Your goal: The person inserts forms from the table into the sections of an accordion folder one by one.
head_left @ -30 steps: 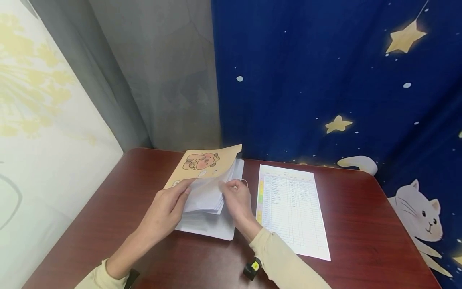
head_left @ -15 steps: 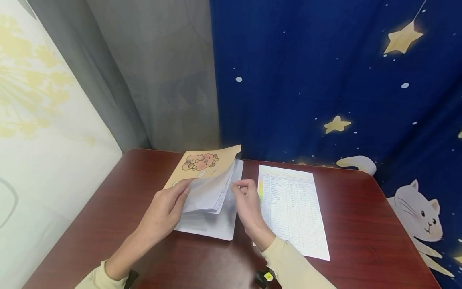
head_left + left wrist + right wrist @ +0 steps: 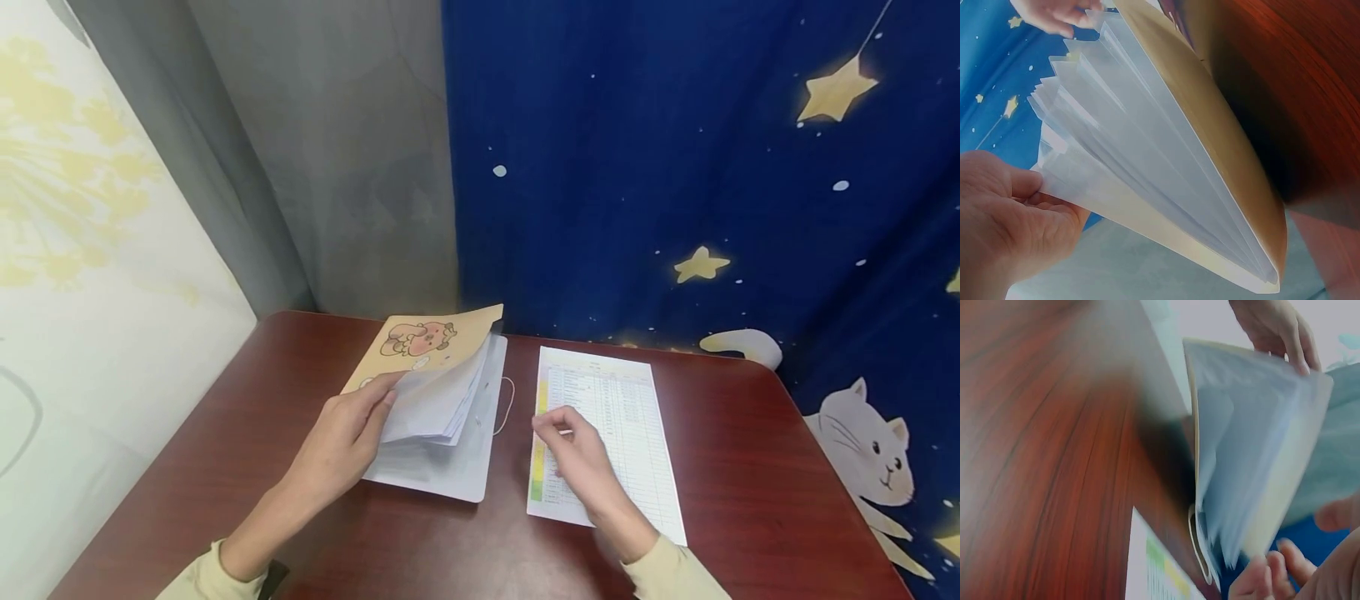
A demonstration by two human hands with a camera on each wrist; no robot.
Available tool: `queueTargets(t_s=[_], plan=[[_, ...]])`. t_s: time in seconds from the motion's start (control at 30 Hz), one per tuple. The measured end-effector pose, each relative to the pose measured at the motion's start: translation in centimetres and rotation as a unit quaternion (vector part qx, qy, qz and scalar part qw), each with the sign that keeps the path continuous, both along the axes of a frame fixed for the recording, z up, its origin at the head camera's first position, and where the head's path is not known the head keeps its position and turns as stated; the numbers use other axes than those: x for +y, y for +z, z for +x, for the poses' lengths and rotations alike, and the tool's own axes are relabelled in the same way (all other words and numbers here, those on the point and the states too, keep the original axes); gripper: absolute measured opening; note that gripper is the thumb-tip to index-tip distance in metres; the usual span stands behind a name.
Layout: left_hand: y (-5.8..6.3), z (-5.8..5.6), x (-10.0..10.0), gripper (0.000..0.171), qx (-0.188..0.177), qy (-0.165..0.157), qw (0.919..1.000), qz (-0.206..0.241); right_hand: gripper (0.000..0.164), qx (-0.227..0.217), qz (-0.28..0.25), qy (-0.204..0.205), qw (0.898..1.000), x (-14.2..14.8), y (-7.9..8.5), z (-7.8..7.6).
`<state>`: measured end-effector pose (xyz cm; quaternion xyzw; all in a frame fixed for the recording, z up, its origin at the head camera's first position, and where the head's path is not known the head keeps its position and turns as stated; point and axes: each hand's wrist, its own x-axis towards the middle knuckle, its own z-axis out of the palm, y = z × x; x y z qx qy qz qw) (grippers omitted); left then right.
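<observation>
A file folder [image 3: 457, 321] with a tan cartoon cover lies on the table, its cover lifted partway. My left hand [image 3: 341, 433] pinches the near edge of the raised cover and some leaves, thumb on the inner side. Clear plastic sleeves [image 3: 1147, 137] fan out between the covers in the left wrist view. My right hand [image 3: 581, 462] is apart from the folder, above a printed table sheet [image 3: 633, 417], with loosely curled fingers and nothing visible in them. The thumb stands away from the fingers in the right wrist view. A white elastic cord [image 3: 511, 406] loops out from the folder's right edge.
The reddish-brown wooden table [image 3: 247, 400] carries the folder and, to its right, the sheet with coloured cells along its left side. Behind the table hang a grey curtain [image 3: 360, 167] and a blue star-patterned curtain [image 3: 570, 167].
My right hand has left the sleeves' edge and moved right and toward me, over the sheet. The cord shows more fully now. My left hand keeps its hold on the cover.
</observation>
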<state>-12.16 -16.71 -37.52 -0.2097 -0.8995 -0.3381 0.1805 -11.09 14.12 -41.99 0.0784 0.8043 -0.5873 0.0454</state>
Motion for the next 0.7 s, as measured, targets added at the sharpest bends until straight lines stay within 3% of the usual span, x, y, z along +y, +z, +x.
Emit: queueTargets(t_s=[0.17, 0.37, 0.47, 0.7], plan=[[-0.1, 0.0, 0.0, 0.036, 0.005, -0.002, 1.0000, 0.000, 0.027, -0.011, 0.090, 0.004, 0.996, 3.1, -0.1, 1.3], [-0.2, -0.1, 0.0, 0.036, 0.006, 0.000, 1.0000, -0.001, 0.037, -0.069, 0.117, 0.008, 0.991, 6.6, -0.6, 2.2], [-0.2, -0.1, 0.1, 0.037, 0.004, -0.002, 1.0000, -0.001, 0.037, -0.071, 0.151, 0.008, 0.986, 8.3, -1.0, 2.4], [-0.2, 0.0, 0.2, 0.037, 0.005, -0.003, 1.0000, -0.002, 0.037, -0.051, 0.281, -0.002, 0.958, 11.4, -1.6, 2.6]])
